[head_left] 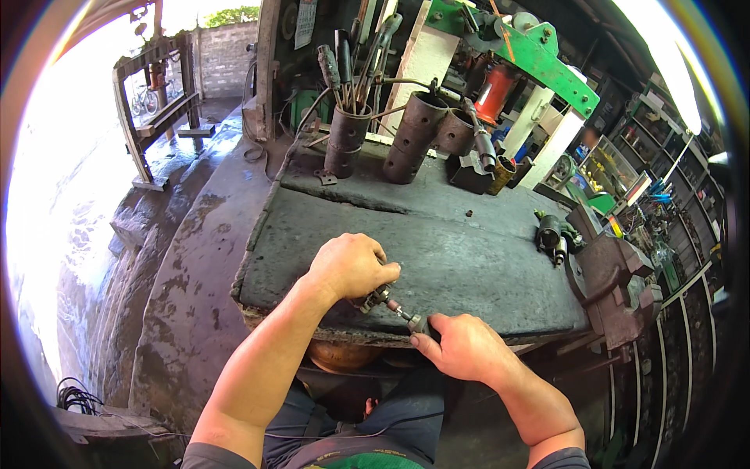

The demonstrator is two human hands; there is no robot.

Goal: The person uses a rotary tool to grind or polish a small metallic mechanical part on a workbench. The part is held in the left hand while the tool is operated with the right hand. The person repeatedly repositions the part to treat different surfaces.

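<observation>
My left hand (pixel 349 267) is closed round a small dark metal part (pixel 370 300) near the workbench's front edge. The fingers and palm cover much of that part. My right hand (pixel 467 344) grips a grey hand tool (pixel 419 321) whose body is mostly hidden in the fist. From its nose a slim bright shaft runs to a brownish cylindrical tip (pixel 392 306), like a small grinding stone. That tip lies against or just beside the metal part; I cannot tell whether they touch. Both hands are over the front of the dark workbench (pixel 469 273).
Perforated metal cylinders (pixel 418 137) stand at the back, one holding several tools (pixel 344 70). A bench vise (pixel 617 289) sits at the right corner, near dark cylindrical parts (pixel 550 232). Behind rises a green press frame (pixel 539 55) with a red jack (pixel 495 92). A wooden stool (pixel 344 356) is under the front edge.
</observation>
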